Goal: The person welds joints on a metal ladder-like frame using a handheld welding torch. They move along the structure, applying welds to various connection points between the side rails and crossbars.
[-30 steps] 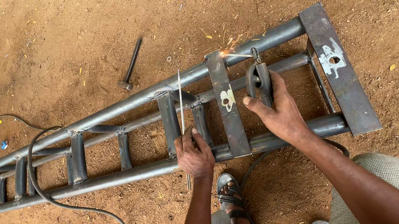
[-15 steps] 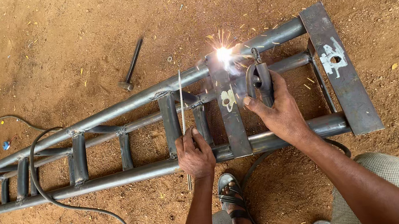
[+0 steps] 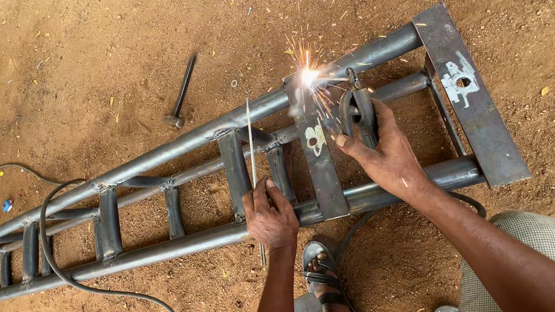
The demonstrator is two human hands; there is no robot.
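Note:
A long grey steel frame (image 3: 152, 156) of pipes and cross pieces lies on the dirt ground. My right hand (image 3: 386, 157) grips a dark welding electrode holder (image 3: 358, 113), its tip at a flat steel strap (image 3: 318, 165) where it meets the upper pipe. A bright arc and sparks (image 3: 310, 74) flare at that joint. My left hand (image 3: 269, 213) rests on the lower pipe and holds a thin spare welding rod (image 3: 250, 145) upright across the frame.
A hammer (image 3: 180, 96) lies on the dirt beyond the frame. A black cable (image 3: 76, 280) loops under the frame at the left. A flat end plate (image 3: 468, 85) caps the frame's right end. My sandalled foot (image 3: 327, 283) stands just below the lower pipe.
The arc went from faint sparks to a bright flash and still burns at the strap joint. Both hands have stayed in place.

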